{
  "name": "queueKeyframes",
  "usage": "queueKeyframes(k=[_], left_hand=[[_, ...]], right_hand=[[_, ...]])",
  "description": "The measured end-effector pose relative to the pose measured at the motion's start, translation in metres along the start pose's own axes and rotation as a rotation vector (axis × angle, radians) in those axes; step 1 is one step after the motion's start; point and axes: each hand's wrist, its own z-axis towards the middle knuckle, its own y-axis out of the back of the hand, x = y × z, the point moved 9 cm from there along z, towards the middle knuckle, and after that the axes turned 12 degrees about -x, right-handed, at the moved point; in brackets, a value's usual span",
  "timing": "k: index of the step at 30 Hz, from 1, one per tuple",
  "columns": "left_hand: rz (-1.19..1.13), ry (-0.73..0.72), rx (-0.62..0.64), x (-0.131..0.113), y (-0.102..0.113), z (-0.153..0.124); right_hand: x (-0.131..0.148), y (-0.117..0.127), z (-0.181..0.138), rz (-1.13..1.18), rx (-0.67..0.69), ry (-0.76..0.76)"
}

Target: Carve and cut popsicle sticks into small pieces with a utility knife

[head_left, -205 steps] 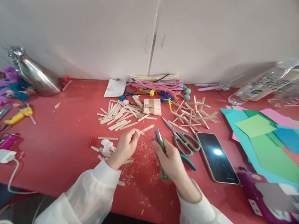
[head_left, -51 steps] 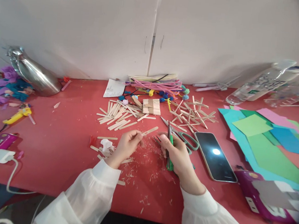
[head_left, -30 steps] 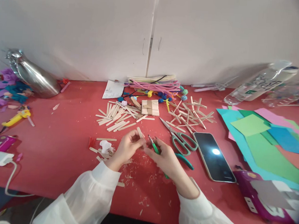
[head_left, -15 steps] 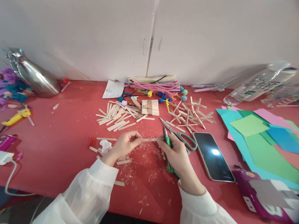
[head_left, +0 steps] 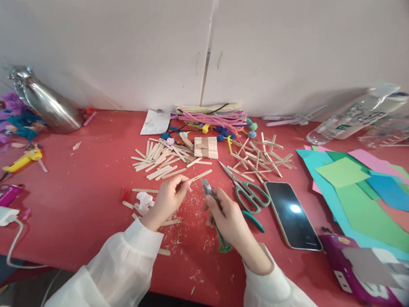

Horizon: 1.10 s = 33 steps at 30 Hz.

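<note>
Nearest to us, our white sleeves [head_left: 123, 261] lead to both hands, low over the red table [head_left: 91, 172]. Our right hand [head_left: 226, 215] is closed around the green-handled cutter [head_left: 207, 188]. The fingers wrap the handle and the metal tip points up and left. We cannot tell if the blades are parted. Our left hand [head_left: 166, 200] pinches one end of a wooden stick [head_left: 199, 175] between thumb and fingertips, with the other fingers curled. The free end stands out to the right, just above the cutter tip and, as far as we see, apart from it. We think this grip leaves the far end free for the blade. Under the hands lie wood shavings [head_left: 184, 223]. To the right are larger scissors [head_left: 249, 192] and a phone [head_left: 294, 214], face up and within reach. Farther away lie a loose pile of sticks [head_left: 159, 160], a small stack of sticks [head_left: 207, 146] and pipe cleaners [head_left: 215, 117] near the wall. Coloured paper [head_left: 361, 196] covers the right side.
</note>
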Motion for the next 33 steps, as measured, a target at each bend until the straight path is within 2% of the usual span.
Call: queueKeyframes(k=[14, 27, 30, 33], left_hand=[[-0.006, -0.008, 0.003, -0.004, -0.002, -0.005], [-0.088, 0.096, -0.030, 0.005, -0.008, -0.009], [-0.124, 0.131, -0.037, 0.005, -0.009, -0.010], [-0.120, 0.124, -0.043, 0.003, -0.007, -0.010]], right_hand=[[0.001, -0.007, -0.004, -0.007, 0.044, -0.099], [0.000, -0.025, -0.011, 0.299, 0.090, -0.302], [0.003, -0.020, -0.010, 0.243, 0.057, -0.256], [0.006, -0.011, -0.007, 0.055, -0.008, -0.132]])
